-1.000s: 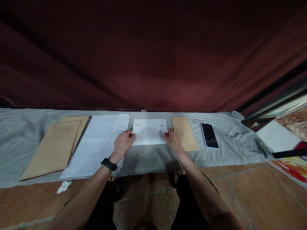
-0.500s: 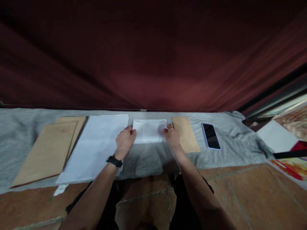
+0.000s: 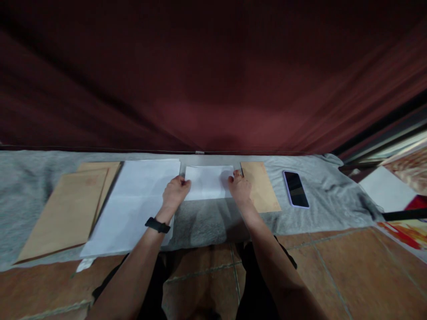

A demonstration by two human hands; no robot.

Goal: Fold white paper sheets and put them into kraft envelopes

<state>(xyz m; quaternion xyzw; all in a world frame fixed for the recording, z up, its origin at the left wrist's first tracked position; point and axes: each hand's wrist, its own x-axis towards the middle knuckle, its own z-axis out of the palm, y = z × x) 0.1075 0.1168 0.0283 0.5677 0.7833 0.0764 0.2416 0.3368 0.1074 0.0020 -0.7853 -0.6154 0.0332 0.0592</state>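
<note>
A folded sheet of white paper (image 3: pixel 209 183) lies across the middle of the grey cloth between my hands. My left hand (image 3: pixel 176 191), with a dark band on its wrist, pinches the paper's left edge. At the right edge, my right hand (image 3: pixel 239 186) is closed on the paper with thumb and bent fingers. Just right of that hand is a brown envelope (image 3: pixel 266 189), partly covered by the hand. A stack of larger white sheets (image 3: pixel 133 195) lies to the left, its right side partly behind my left hand and wrist.
Several brown envelopes (image 3: pixel 65 209) overlap at the far left. A phone with a purple case (image 3: pixel 296 190) lies on the grey cloth (image 3: pixel 328 195) at the right. A dark red curtain (image 3: pixel 213 89) hangs behind. Tiled floor (image 3: pixel 333 266) shows in front; printed sheets (image 3: pixel 405 233) are far right.
My hands keep their hold on the folded paper's two edges. The paper's top fold looks slightly flatter. Otherwise the whole view has only shifted a little.
</note>
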